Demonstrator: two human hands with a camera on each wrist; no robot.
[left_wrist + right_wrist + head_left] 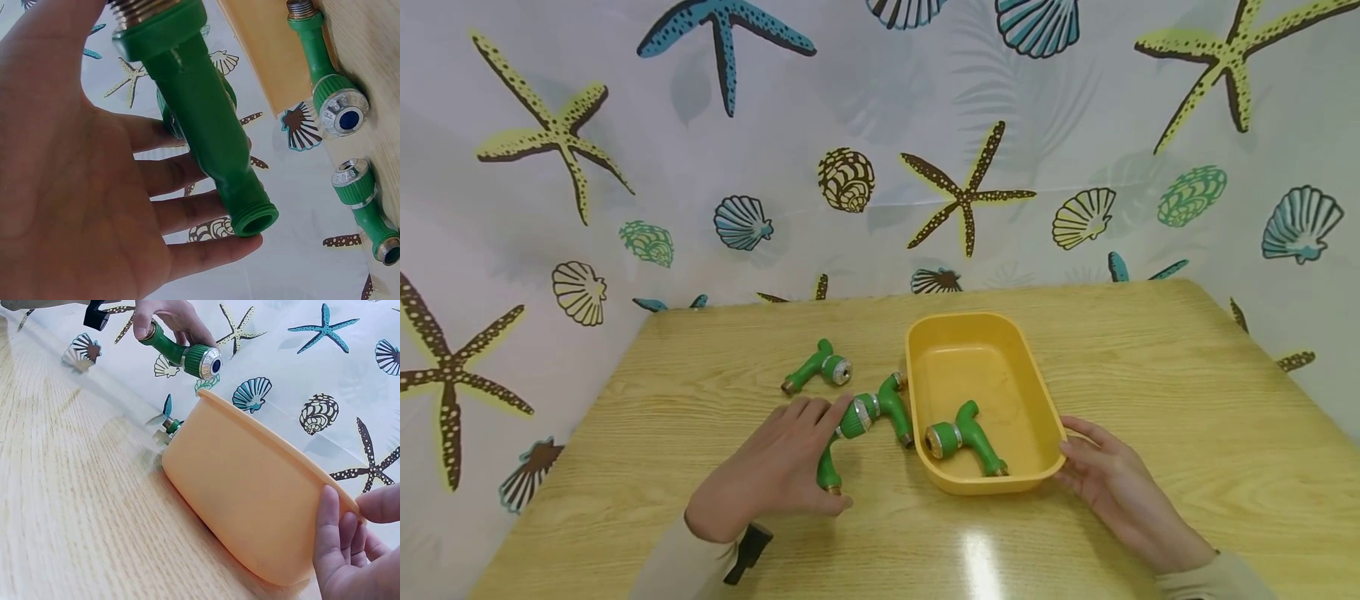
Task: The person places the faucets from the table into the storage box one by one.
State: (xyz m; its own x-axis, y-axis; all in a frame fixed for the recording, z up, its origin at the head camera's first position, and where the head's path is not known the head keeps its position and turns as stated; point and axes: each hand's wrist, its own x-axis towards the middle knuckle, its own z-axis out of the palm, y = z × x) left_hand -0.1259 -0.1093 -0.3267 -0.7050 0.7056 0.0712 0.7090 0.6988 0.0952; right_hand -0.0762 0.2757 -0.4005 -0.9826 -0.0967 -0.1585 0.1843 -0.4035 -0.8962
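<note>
My left hand [775,471] holds a green valve fitting [828,471] with a threaded metal end, just left of the yellow plastic bin [1037,383]. In the left wrist view that fitting [203,119] slants across the palm, its open green end down by the little finger. My right hand [1120,492] pinches the bin's right rim, thumb on top and fingers against the outer wall. Inside the bin lies a second green fitting [973,437]. Another fitting [891,408] lies against the bin's left side, partly overlapped by the held one. Farther back is one more [812,367].
A wooden table [737,350] carries everything. Behind it and along its sides hangs a white cloth [880,92] printed with starfish and shells. A black strap end [748,552] sticks out at the left wrist.
</note>
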